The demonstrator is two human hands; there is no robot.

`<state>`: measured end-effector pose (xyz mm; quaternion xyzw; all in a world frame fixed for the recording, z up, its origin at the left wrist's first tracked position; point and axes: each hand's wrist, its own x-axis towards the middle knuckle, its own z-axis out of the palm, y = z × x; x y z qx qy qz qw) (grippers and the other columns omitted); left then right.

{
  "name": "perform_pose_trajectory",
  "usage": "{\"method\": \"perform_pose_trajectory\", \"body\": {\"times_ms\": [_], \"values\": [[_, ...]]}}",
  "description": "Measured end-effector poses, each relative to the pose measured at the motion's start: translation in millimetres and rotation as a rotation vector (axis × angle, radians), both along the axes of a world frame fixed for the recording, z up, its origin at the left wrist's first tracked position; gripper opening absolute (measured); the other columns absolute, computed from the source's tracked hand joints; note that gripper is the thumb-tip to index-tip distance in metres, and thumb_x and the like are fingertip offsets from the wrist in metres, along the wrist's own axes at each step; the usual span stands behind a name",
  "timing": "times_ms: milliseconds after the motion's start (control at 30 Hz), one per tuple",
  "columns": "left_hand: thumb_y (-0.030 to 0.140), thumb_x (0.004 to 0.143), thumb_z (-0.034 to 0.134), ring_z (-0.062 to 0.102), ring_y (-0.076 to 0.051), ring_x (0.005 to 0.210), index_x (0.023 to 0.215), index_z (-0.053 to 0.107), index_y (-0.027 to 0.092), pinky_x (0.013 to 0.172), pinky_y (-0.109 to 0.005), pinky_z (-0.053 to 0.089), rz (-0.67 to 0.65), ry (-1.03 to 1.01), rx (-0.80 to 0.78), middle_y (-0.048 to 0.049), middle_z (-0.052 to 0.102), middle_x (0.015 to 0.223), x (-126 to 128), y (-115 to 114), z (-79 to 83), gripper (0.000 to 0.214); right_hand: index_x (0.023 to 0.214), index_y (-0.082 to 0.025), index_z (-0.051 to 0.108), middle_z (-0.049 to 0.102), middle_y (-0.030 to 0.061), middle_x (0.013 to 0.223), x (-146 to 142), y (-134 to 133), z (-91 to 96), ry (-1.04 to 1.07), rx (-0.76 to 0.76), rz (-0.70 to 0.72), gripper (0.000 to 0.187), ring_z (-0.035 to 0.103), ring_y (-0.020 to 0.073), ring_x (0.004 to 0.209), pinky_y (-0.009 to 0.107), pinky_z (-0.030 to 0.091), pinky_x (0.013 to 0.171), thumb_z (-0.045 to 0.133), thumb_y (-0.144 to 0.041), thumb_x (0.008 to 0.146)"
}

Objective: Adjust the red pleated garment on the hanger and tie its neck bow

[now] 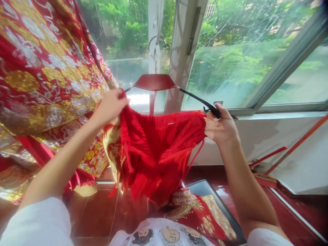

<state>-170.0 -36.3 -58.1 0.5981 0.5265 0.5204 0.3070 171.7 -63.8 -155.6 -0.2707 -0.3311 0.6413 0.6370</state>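
Widest is the window (pixel 243 65), its panes showing green leaves outside. A red robe (pixel 33 71) worked in gold and silver hangs at the left, and the floor (pixel 92 215) below is dark red tile. Between the two arms, in front of the window, a plain red garment (pixel 161 160) is spread by its top corners, its lower part gathered in folds. Beneath its right side lies a dark-edged panel (pixel 201 188) with embroidered cloth (pixel 207 218) on it. The hanger (pixel 155 82) stands above the garment, its hook upward; whether the hook rests on anything I cannot tell. The right grip (pixel 224 128) is closed round the hanger's black right arm, fingers at the garment's edge. The left grip (pixel 116 100) pinches the garment's left corner, where the hanger's other arm disappears; whether it also holds that arm is hidden.
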Motion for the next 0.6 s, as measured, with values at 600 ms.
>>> {"method": "perform_pose_trajectory", "body": {"times_ms": [600], "values": [[0.046,0.098,0.037,0.060,-0.026,0.089,0.096,0.073,0.012,0.088,-0.042,0.035,-0.154,1.208,0.999,-0.0151,0.069,0.095,169,27,6.0,0.049,0.055,-0.020,0.035,0.051,-0.0039,0.051,0,9,0.7,0.033,0.007,-0.070,0.051,0.054,0.0107,0.051,0.025,0.050,0.055,0.078,-0.044,0.067]]}}
